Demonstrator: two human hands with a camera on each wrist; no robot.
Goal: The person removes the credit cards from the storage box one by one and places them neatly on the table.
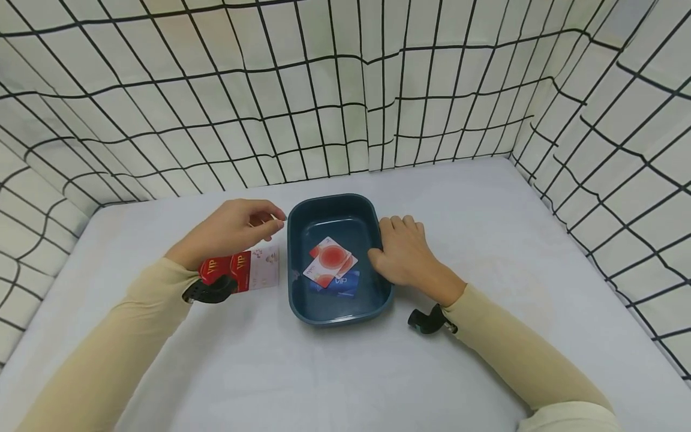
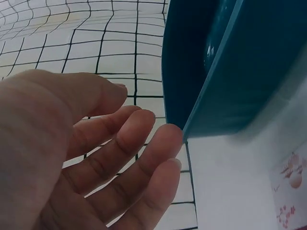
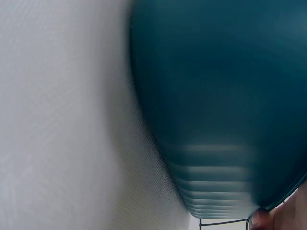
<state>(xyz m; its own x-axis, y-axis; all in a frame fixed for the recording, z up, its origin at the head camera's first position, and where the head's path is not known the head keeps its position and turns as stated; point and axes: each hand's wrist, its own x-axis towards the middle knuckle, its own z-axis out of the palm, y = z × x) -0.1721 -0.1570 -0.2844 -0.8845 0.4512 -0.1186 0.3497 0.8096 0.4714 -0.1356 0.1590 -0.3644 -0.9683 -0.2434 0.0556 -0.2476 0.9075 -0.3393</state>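
A dark blue plastic basin (image 1: 380,300) sits on the white table in the head view. Inside it lie overlapping white-and-red cards (image 1: 330,257) and a blue VIP card (image 1: 349,283). My right hand (image 1: 405,252) grips the basin's right rim, with the thumb over the edge; a fingertip (image 3: 261,218) shows at the rim in the right wrist view. Just off the left rim, my left hand (image 1: 240,225) hangs with loosely bent fingers and holds nothing. Below it on the table are red VIP cards (image 1: 242,264) and a pale pink patterned card (image 1: 264,267), partly covered by the left wrist's camera.
White walls with a black wire grid (image 1: 324,108) enclose the table at the back and both sides. A black wrist camera (image 1: 216,290) hangs from the left sleeve, another camera (image 1: 429,321) from the right. White tablecloth (image 1: 335,378) spreads in front of the basin.
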